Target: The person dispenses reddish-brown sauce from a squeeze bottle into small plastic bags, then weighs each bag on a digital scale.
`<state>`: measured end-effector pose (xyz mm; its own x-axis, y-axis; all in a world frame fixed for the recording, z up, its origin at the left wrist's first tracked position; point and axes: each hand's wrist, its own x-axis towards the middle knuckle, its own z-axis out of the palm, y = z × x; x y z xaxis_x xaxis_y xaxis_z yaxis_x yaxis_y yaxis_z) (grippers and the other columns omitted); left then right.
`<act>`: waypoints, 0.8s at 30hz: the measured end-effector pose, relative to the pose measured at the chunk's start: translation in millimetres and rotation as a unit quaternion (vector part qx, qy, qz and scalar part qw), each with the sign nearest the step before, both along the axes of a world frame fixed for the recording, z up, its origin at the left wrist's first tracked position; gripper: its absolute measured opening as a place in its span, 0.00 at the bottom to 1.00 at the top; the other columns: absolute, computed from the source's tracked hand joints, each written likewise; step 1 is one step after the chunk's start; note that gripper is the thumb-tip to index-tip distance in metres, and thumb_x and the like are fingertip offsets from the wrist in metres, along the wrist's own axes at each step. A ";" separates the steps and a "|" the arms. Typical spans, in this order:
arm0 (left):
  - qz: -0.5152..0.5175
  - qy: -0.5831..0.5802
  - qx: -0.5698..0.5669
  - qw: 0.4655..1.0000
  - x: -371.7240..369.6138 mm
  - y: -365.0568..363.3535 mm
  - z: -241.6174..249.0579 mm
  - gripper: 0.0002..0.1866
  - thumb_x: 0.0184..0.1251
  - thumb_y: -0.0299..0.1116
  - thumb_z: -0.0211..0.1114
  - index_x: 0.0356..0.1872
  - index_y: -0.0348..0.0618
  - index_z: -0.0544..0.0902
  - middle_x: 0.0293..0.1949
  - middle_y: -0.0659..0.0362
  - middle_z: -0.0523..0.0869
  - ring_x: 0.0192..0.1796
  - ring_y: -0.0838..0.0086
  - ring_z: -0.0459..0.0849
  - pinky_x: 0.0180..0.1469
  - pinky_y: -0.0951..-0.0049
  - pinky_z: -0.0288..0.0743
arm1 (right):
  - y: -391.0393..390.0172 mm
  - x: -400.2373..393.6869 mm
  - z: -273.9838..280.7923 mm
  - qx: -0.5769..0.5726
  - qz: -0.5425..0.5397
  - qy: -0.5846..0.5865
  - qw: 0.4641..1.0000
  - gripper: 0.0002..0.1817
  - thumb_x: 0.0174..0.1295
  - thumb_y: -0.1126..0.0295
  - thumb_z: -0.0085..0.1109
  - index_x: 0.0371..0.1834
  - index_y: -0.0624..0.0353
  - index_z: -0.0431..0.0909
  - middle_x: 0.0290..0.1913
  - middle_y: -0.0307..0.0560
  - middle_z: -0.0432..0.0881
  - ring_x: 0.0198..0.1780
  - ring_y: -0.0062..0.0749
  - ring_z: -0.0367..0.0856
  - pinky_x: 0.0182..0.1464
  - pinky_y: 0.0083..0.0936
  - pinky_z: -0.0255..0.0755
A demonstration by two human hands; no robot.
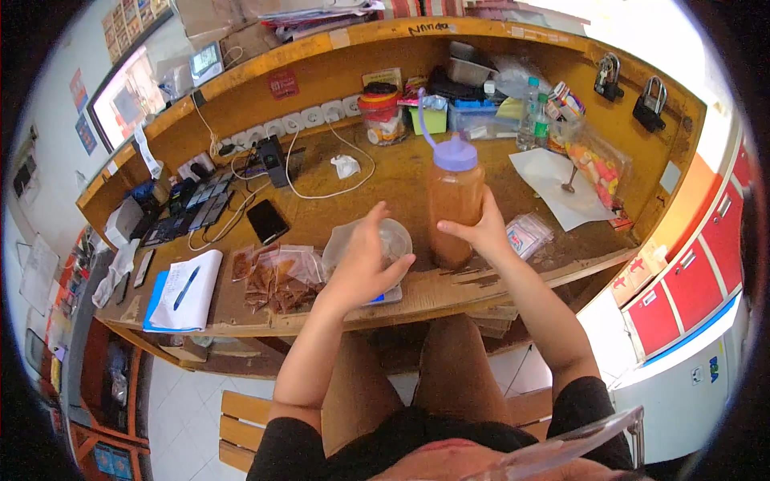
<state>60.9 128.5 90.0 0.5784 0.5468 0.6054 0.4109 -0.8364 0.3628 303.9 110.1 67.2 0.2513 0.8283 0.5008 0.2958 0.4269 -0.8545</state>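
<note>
My right hand (480,230) is wrapped round a large clear squeeze bottle (455,196) of brown contents, with a purple lid and a purple strap or spout curving up. The bottle stands upright near the table's front edge. My left hand (365,268) is raised with thumb and fingers apart and holds nothing. Behind it is a translucent plastic bowl (395,238), partly hidden by the hand. Left of the bowl lies a pile of small clear packets of brown contents (277,279). To the right of the bottle are flat clear plastic bags (529,235).
On the wooden desk (321,180) are a black phone (267,222), a notebook with a pen (187,290), cables, and a crumpled tissue (345,166). A white paper sheet (553,180) and plastic bottles (530,112) are at the right. A raised back ledge bounds the desk.
</note>
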 end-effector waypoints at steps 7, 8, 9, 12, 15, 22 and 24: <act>0.179 0.171 0.020 0.969 -87.7 -47.4 43.3 0.46 0.39 0.34 0.78 0.66 0.54 0.66 0.65 0.49 0.66 0.68 0.50 0.62 0.69 0.39 0.48 | -47.0 -27.7 -10.6 0.225 -0.161 -0.051 0.960 0.43 0.51 0.59 0.70 0.65 0.65 0.57 0.64 0.57 0.59 0.66 0.46 0.58 0.68 0.40 0.52; 0.212 0.181 0.039 0.960 -94.7 -36.1 35.6 0.37 0.42 0.31 0.75 0.60 0.56 0.72 0.64 0.51 0.68 0.68 0.52 0.63 0.70 0.39 0.47 | -58.7 -37.6 -12.7 0.271 -0.163 -0.061 0.947 0.36 0.53 0.62 0.67 0.62 0.64 0.60 0.61 0.56 0.62 0.64 0.45 0.60 0.66 0.39 0.53; 0.246 0.192 0.056 0.949 -101.0 -26.2 28.4 0.29 0.45 0.28 0.72 0.54 0.58 0.79 0.63 0.54 0.70 0.67 0.54 0.64 0.70 0.38 0.46 | -67.7 -46.5 -14.3 0.316 -0.163 -0.071 0.932 0.30 0.55 0.66 0.63 0.60 0.63 0.62 0.58 0.55 0.64 0.61 0.44 0.61 0.65 0.38 0.54; 0.175 0.224 0.092 0.954 -110.6 2.2 31.7 0.16 0.50 0.24 0.67 0.41 0.53 0.83 0.59 0.58 0.74 0.66 0.60 0.67 0.70 0.38 0.47 | -84.2 -67.3 -18.1 0.284 -0.129 -0.096 0.945 0.23 0.54 0.69 0.62 0.52 0.62 0.67 0.55 0.55 0.67 0.59 0.44 0.63 0.62 0.38 0.56; 0.139 0.130 0.109 0.976 -99.6 -5.0 42.5 0.07 0.52 0.23 0.64 0.33 0.47 0.82 0.49 0.60 0.81 0.58 0.64 0.75 0.69 0.43 0.52 | -93.3 -82.0 -5.2 0.280 -0.101 -0.173 0.939 0.22 0.53 0.70 0.64 0.51 0.61 0.70 0.56 0.54 0.68 0.53 0.43 0.69 0.58 0.36 0.62; 0.060 -0.126 -0.013 0.990 -71.7 -69.6 34.2 0.04 0.57 0.22 0.66 0.32 0.38 0.80 0.30 0.56 0.85 0.36 0.67 0.85 0.46 0.69 0.78 | -102.8 -133.1 0.1 0.080 0.097 0.024 0.992 0.22 0.52 0.67 0.71 0.48 0.65 0.77 0.46 0.49 0.78 0.54 0.38 0.74 0.54 0.32 0.68; 0.035 -0.209 -0.140 0.967 -64.6 -86.8 1.2 0.04 0.60 0.21 0.65 0.35 0.34 0.81 0.31 0.56 0.85 0.36 0.77 0.84 0.40 0.78 0.76 | -101.7 -130.8 -9.6 -0.013 0.157 -0.008 0.987 0.18 0.55 0.67 0.68 0.46 0.65 0.79 0.42 0.48 0.80 0.49 0.33 0.78 0.51 0.27 0.70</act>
<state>-3.7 41.7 91.2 0.2699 0.7522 0.6012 0.2319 -0.6567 0.7176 173.1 8.3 57.5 -0.0280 0.8770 0.4797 0.1663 0.4773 -0.8629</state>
